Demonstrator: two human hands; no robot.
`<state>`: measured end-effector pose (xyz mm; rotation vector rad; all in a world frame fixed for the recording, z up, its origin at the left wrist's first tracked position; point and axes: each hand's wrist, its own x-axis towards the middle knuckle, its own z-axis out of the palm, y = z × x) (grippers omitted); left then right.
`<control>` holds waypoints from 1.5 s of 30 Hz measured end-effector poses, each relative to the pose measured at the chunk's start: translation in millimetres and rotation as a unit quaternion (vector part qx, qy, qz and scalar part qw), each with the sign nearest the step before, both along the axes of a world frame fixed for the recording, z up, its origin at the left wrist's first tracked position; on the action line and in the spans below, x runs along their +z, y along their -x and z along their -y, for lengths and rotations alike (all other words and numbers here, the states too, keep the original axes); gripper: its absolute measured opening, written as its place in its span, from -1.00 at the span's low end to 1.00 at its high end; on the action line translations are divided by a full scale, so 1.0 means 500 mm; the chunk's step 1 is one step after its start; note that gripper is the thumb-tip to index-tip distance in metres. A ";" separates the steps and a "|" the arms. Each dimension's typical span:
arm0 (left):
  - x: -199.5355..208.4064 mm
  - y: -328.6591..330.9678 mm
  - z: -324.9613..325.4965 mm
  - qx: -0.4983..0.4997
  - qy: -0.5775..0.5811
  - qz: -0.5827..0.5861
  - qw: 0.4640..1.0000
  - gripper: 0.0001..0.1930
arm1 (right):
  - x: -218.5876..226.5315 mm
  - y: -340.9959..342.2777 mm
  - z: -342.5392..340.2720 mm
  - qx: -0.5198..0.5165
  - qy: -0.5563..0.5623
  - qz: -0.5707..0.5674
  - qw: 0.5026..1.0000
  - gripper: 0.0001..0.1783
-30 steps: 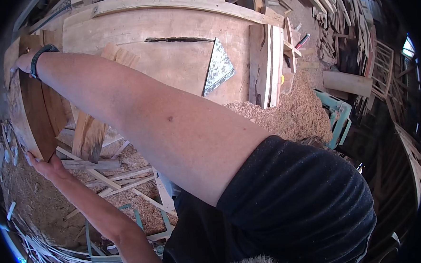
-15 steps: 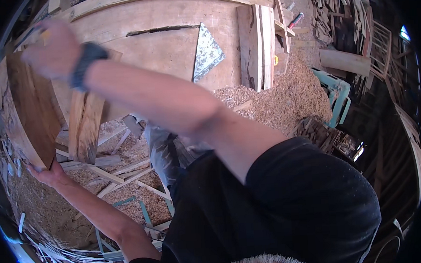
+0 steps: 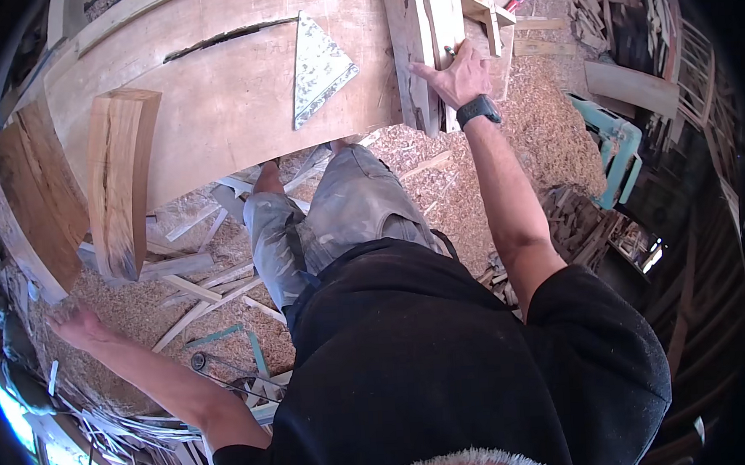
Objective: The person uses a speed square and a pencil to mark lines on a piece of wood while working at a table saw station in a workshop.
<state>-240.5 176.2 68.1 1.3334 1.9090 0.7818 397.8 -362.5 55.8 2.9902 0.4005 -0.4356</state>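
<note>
Broadly, the pale wooden tabletop [image 3: 222,97] spans the upper view, with side-by-side boards [image 3: 404,37] at its right end. The larger curved block [image 3: 39,170] overhangs its left edge, beside the narrower curved block [image 3: 118,174]; a speckled triangular plate [image 3: 318,71] lies mid-table. The right hand [image 3: 459,78] rests over the boards, thumb spread wide from the fingers; a small dark item [image 3: 451,51] sits at the fingertips, apparently ungripped. The left hand [image 3: 78,326] is just below the larger curved block's lower end; its blurred fingers' opening cannot be told.
</note>
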 end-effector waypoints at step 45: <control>-0.038 -0.346 0.514 -0.476 -0.075 -0.243 0.842 0.11 | 0.023 0.420 -0.512 0.743 -0.159 -0.184 0.623 0.05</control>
